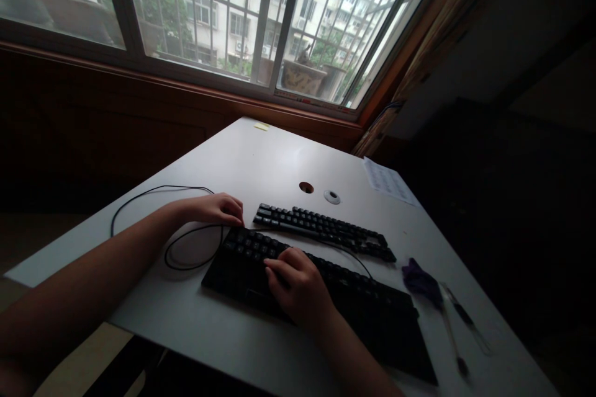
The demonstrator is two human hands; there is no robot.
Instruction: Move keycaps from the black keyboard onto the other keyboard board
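A black keyboard point(372, 322) lies at an angle on the white desk, with keys showing along its far rows and a dark, flat-looking near part. My right hand point(300, 285) is over its left half, thumb and fingertips pinched together just above the keys; anything between them is too small to make out. At the keyboard's far left corner, my left hand point(218, 208) is closed, with fingers bent down and tips close to the corner. What it may hold is hidden. Behind the keyboard sits a block of black keycaps in rows point(321, 226).
A black cable point(179, 268) loops on the left side of the desk point(279, 155). To the right lie a purple cloth point(421, 279), a thin brush-like tool point(451, 338) and a wire tool point(465, 316). Farther back are a cable hole point(306, 187), its round cover point(332, 196) and printed paper point(388, 180).
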